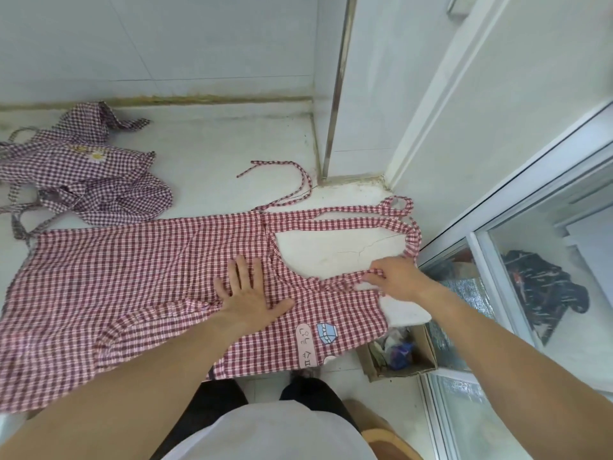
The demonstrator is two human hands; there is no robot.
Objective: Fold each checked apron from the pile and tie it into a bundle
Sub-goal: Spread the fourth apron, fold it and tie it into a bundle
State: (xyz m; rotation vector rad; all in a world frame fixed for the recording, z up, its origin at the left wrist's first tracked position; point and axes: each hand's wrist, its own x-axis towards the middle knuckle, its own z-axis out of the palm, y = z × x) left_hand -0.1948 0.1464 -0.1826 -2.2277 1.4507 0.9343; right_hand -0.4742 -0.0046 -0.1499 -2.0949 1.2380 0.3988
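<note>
A red-and-white checked apron (132, 270) lies spread flat on the white counter (215, 154), its bib to the right with a blue cartoon patch. My left hand (247, 292) presses flat on the cloth near the bib, fingers straight. Over at the bib's upper corner, my right hand (393, 277) pinches the neck strap (351, 224), which loops out to the right. One waist tie (292, 180) trails toward the back wall. A pile of darker checked aprons (89, 171) with a daisy patch sits crumpled at the back left.
The counter ends at a tiled wall behind and a white post (338, 88) at the right. A glass-fronted white frame (530, 227) stands on the right. Below the counter edge a cardboard box (421, 356) holds scraps.
</note>
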